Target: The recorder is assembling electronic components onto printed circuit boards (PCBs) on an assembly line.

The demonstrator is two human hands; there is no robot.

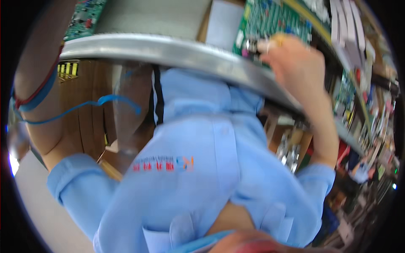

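My right hand (292, 63) is over a green circuit board (276, 19) at the upper right. Its fingers are pinched together, and yellow shows at a fingertip. A small shiny metal part (252, 45) sits at the fingertips; blur hides whether they grip it. At the far left my left hand (45, 40) reaches up past a blue wrist strap (40, 95) with a trailing blue cord. Its fingers are out of view. Another green circuit board (84, 19) lies at the upper left, nearest to that hand.
A rounded metal bench edge (168, 47) curves between my body and the boards. White paper (223, 23) lies beside the right board. Below the edge at left stand cardboard boxes (84, 101). Shelving at right holds more green boards (345, 95) and white stacked pieces (348, 25).
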